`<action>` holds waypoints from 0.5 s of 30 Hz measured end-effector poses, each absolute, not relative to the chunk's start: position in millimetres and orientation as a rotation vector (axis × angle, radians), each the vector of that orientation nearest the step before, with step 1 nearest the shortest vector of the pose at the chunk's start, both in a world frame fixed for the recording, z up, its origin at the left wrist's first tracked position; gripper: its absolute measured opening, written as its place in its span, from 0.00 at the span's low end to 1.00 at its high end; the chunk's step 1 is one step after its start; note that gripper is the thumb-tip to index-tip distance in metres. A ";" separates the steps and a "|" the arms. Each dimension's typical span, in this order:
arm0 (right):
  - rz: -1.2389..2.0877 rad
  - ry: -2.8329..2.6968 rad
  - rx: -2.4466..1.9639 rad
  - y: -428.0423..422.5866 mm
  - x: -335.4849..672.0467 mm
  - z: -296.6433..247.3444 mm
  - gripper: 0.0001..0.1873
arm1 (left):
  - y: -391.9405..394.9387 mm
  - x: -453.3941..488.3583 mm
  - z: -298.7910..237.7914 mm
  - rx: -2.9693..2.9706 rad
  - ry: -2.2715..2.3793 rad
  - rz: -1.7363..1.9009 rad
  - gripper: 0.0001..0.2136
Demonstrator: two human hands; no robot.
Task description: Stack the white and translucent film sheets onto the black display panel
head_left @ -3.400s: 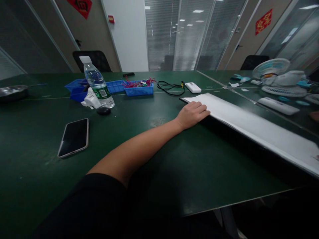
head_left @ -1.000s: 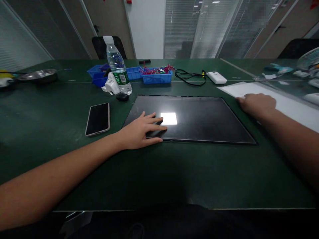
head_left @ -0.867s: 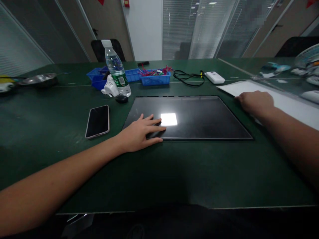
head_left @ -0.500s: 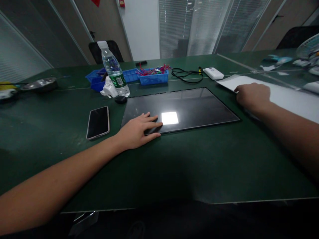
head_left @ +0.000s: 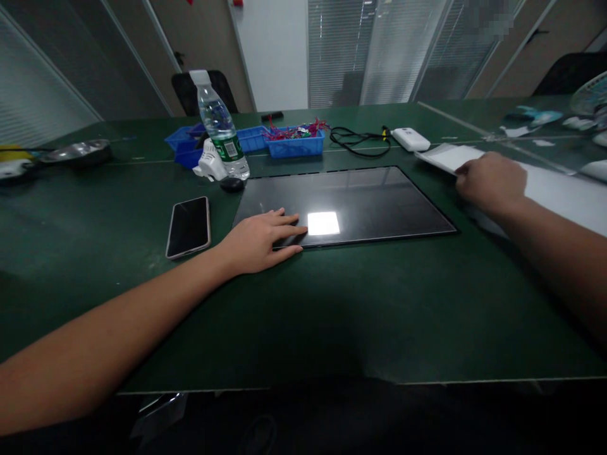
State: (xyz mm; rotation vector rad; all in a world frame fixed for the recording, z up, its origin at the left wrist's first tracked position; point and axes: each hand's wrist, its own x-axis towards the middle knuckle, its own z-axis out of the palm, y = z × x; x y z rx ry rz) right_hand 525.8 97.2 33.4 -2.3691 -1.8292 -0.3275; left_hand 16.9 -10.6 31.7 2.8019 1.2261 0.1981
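My left hand lies flat with fingers spread over the near left corner of a dark, glossy display panel. The panel rests flat on the green table and reflects a bright square of light. At the right, my right hand is closed on the near left edge of white sheets, which look like paper or thin film. Its fingertips are partly hidden behind the hand. That edge is raised a little off the table. A smartphone lies left of my left hand.
Behind the panel stand a water bottle, a white plastic part, a black computer mouse and a blue bin of coloured wires. A black cable and a white box lie at the back. A metal dish sits far left.
My right hand has shifted slightly right and up, still gripping the white sheets. My left hand stays flat on the panel. The whole view has tilted a little.
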 end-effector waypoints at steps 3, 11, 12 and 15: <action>-0.403 -1.774 -2.353 97.6 527.2 34.2 0.22 | -14.3 18.4 29.0 2.860 1.208 0.243 0.27; -0.667 -1.647 -2.166 82.1 513.0 45.2 0.27 | -15.2 18.6 26.1 2.833 1.196 0.272 0.26; -0.685 -1.701 -2.159 78.2 505.0 47.6 0.28 | -15.1 18.7 26.3 2.835 1.195 0.265 0.26; -0.631 -1.931 -2.189 64.9 470.3 54.7 0.28 | -15.6 19.2 27.7 2.832 1.203 0.250 0.26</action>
